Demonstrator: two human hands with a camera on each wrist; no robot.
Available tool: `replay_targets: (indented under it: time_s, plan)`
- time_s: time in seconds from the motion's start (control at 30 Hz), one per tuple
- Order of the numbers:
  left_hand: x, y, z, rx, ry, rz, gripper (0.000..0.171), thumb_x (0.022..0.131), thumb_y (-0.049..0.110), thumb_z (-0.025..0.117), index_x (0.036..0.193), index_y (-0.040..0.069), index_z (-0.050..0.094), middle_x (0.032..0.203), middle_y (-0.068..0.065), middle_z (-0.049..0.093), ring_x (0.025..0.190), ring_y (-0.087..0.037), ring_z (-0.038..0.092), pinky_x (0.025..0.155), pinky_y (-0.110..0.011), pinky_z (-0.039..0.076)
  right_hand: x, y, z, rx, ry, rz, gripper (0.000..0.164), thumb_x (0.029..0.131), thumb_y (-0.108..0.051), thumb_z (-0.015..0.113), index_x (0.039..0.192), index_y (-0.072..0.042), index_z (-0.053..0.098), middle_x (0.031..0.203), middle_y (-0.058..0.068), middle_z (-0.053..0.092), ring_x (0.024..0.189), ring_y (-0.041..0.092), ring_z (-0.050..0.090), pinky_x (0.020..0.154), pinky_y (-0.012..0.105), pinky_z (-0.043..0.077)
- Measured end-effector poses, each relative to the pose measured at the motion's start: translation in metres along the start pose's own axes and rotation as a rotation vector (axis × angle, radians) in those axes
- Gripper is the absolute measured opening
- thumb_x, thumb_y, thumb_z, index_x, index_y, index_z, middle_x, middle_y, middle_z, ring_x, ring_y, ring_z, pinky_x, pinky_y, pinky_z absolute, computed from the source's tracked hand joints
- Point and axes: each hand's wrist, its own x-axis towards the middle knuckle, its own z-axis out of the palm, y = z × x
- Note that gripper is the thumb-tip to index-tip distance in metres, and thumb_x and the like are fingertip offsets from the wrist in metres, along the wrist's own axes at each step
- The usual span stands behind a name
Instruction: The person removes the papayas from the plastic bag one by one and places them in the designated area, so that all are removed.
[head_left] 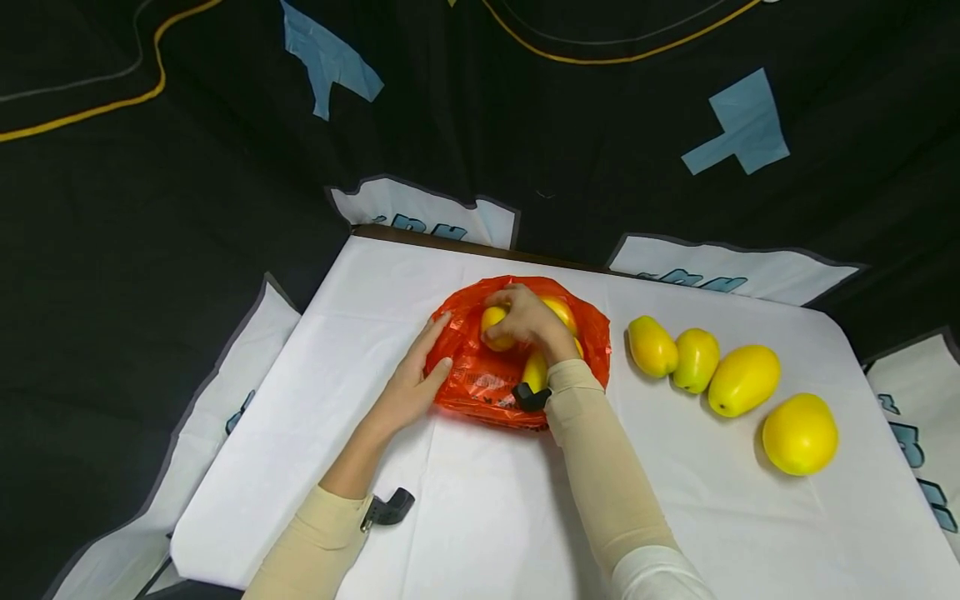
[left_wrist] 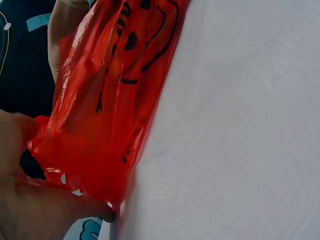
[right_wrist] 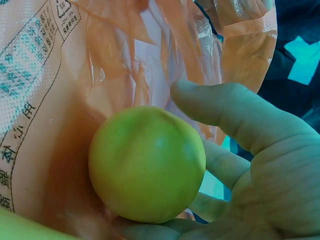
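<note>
A red plastic bag (head_left: 480, 367) lies on the white table with its mouth spread wide. My left hand (head_left: 412, 375) holds the bag's left rim; in the left wrist view, red film passes between the thumb and fingers. Inside the bag, my right hand (head_left: 528, 318) has its fingers curled behind and beneath a round yellow fruit (right_wrist: 147, 165). Its thumb stands apart from the fruit in the right wrist view. Another yellow fruit (head_left: 558, 310) and a long yellow one (head_left: 535, 372) lie in the bag, partly hidden by the right hand and forearm.
Right of the bag, a row on the table (head_left: 720, 517) holds an oval yellow fruit (head_left: 652, 347), a greenish-yellow one (head_left: 696, 360), a longer oval one (head_left: 744, 381) and a large round one (head_left: 800, 434). A black curtain (head_left: 525, 125) hangs behind the table.
</note>
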Motion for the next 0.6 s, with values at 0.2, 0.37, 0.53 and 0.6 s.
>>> replay_targets:
  time_s: [0.2,0.37,0.53,0.6]
  plan:
    - [0.0006,-0.0063,0.0016,0.018,0.024,-0.026,0.058,0.104,0.014,0.04,0.154,0.037,0.024,0.162,-0.009,0.015,0.148,-0.024,0.01,0.116,-0.051,0.013,-0.0009,0.002,-0.0005,0.01,-0.002,-0.009,0.053,0.075,-0.008,0.081,0.125,-0.016,0.066,0.129,0.003,0.05,0.109,0.027,0.046,0.092,0.043,0.047]
    - [-0.0002,-0.0053,0.0023,0.024,0.025,-0.055,0.055,0.104,0.016,0.038,0.155,0.032,0.024,0.161,-0.011,0.014,0.147,-0.023,0.011,0.117,-0.049,0.013,-0.0027,0.0039,-0.0016,0.008,-0.008,-0.022,0.052,0.077,-0.007,0.079,0.126,-0.015,0.066,0.126,0.002,0.052,0.109,0.027,0.046,0.092,0.042,0.047]
    - [-0.0003,-0.0052,0.0031,0.046,0.037,-0.063,0.053,0.104,0.015,0.038,0.156,0.022,0.025,0.161,-0.011,0.015,0.147,-0.023,0.013,0.117,-0.046,0.013,-0.0064,0.005,-0.0041,0.009,-0.002,-0.029,0.052,0.076,-0.008,0.078,0.127,-0.017,0.066,0.126,0.001,0.051,0.109,0.027,0.046,0.09,0.042,0.048]
    - [0.0,-0.006,0.0031,0.051,0.044,-0.06,0.052,0.104,0.015,0.037,0.156,0.019,0.026,0.161,-0.012,0.016,0.147,-0.024,0.013,0.117,-0.046,0.014,-0.0086,0.0046,-0.0061,0.017,0.004,-0.024,0.053,0.076,-0.009,0.079,0.127,-0.018,0.066,0.126,0.001,0.051,0.109,0.028,0.045,0.088,0.043,0.049]
